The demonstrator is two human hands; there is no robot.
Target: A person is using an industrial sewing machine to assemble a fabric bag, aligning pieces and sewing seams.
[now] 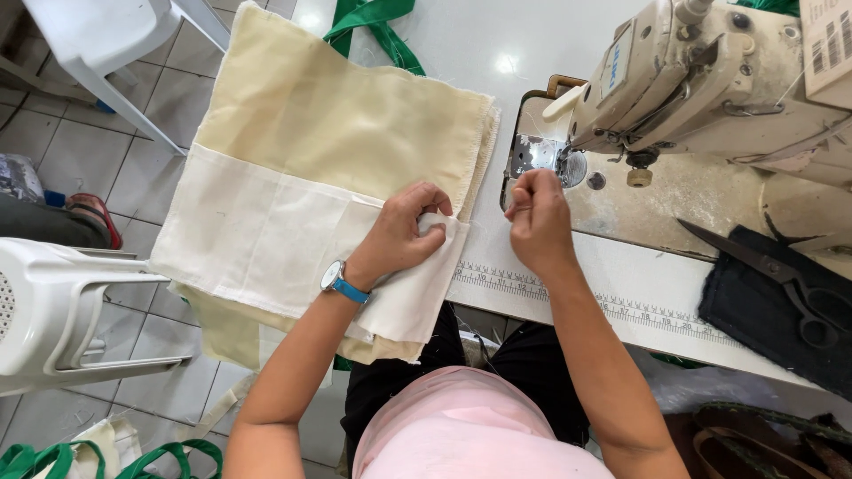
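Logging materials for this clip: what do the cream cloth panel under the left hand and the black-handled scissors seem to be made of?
Cream cloth panel: woven fabric, likely cotton canvas, matte, with a frayed edge. Black-handled scissors: dark metal blades, dull; the handles look coated or plastic, hard to tell.

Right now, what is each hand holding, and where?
The left hand pinches the white cloth at its right edge. The right hand is closed, apparently on a thin thread; too fine to confirm.

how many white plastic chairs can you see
2: one white plastic chair at the top left on the tiled floor, another at the left edge beside the cream fabric. Both are cut off; more may be out of view.
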